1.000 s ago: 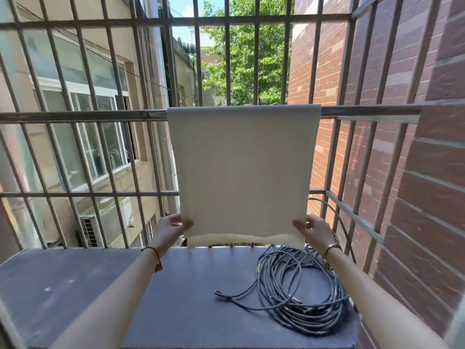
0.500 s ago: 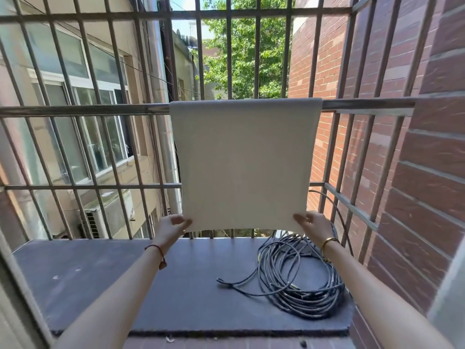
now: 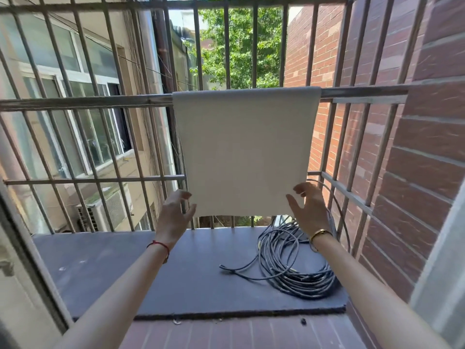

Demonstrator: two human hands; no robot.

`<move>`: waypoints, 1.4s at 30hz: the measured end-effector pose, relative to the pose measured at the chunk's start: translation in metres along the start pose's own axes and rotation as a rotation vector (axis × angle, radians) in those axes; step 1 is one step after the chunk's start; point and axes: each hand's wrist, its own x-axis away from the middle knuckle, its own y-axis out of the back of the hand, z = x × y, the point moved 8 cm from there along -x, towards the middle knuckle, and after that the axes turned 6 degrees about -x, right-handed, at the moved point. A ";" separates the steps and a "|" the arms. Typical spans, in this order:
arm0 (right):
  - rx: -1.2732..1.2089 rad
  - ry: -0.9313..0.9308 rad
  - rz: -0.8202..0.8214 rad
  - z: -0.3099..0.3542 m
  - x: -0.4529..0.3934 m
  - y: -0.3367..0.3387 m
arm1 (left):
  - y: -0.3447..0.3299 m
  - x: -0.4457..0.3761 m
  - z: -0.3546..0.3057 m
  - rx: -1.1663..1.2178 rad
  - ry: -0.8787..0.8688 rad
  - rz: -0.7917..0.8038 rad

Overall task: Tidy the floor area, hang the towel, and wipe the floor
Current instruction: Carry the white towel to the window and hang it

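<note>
One of three steps: I am reading the hanging as done.
Towel (image 3: 245, 152): draped flat over the horizontal rail (image 3: 85, 103) of the window grille, lower edge hanging free above the ledge (image 3: 105, 268).
Left hand (image 3: 173, 217): released, fingers spread, just beside the lower left corner.
Right hand (image 3: 305, 210): released, fingers spread, at the lower right corner.
Cable coil (image 3: 297, 263): lying loose on the ledge, untidied.
Remaining: I am judging tidying and floor wiping as outstanding; no floor is showing.

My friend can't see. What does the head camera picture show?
A pale towel hangs over a metal railing bar, with the left hand and right hand open beside its bottom corners. A coiled grey cable lies on the dark ledge below.
</note>
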 end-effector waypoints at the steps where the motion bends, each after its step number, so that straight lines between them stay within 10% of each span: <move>1: 0.000 0.021 0.079 0.006 0.005 -0.008 | -0.002 0.004 -0.006 -0.016 -0.048 0.038; 21: 0.055 0.088 0.616 0.047 0.125 -0.034 | 0.098 0.187 -0.037 -0.314 0.076 0.112; 42: -0.468 0.607 1.162 0.257 0.425 0.062 | 0.342 0.648 -0.222 -0.757 0.911 -0.220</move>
